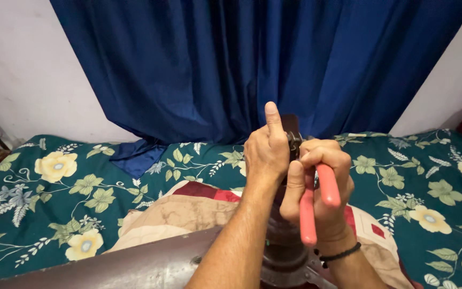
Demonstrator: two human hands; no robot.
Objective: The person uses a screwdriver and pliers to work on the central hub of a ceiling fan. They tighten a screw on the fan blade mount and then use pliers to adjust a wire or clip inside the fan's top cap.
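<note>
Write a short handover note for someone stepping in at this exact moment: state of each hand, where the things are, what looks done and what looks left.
Left hand: closed round the top of the dark brown upright shaft, index finger pointing up.
Right hand: grip closed on the red-handled pliers, whose jaws sit on small metal hardware at the shaft's top.
The shaft rises from a dark round motor-like housing with a brown blade reaching left, over a patchwork cloth on the floral green bedsheet.
Done: pliers placed on the hardware.
Left: whether it is loose or tight cannot be told.
</note>
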